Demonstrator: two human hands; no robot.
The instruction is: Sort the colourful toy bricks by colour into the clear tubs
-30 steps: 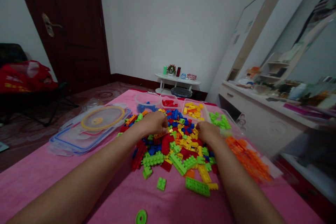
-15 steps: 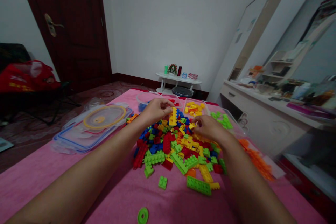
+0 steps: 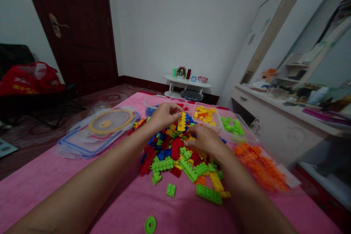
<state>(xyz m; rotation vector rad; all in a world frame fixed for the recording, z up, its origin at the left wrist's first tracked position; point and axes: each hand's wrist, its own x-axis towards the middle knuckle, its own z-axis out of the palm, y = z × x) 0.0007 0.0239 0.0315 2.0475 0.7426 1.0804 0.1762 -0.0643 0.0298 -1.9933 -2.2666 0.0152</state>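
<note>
A heap of mixed plastic bricks (image 3: pixel 178 155) in red, blue, green and yellow lies on the pink cloth (image 3: pixel 123 204). My left hand (image 3: pixel 163 115) is lifted over the heap's far side, pinching an upright yellow brick (image 3: pixel 181 121). My right hand (image 3: pixel 202 139) rests on the heap just right of it, fingers curled down among yellow pieces; what they hold is hidden. Behind the heap stand clear tubs: one with blue bricks (image 3: pixel 150 109), one with yellow bricks (image 3: pixel 204 114), one with green bricks (image 3: pixel 233 126).
Stacked clear lids (image 3: pixel 98 131) lie to the left. Orange bricks (image 3: pixel 260 168) are spread at the right. A green ring (image 3: pixel 150 224) and single green bricks (image 3: pixel 170 189) lie near me. A white dresser (image 3: pixel 274 124) stands right, a small white table (image 3: pixel 188 84) behind.
My left hand has risen from the heap with a yellow brick. My right hand came up, then moved left and down onto the heap. The view shifted slightly.
</note>
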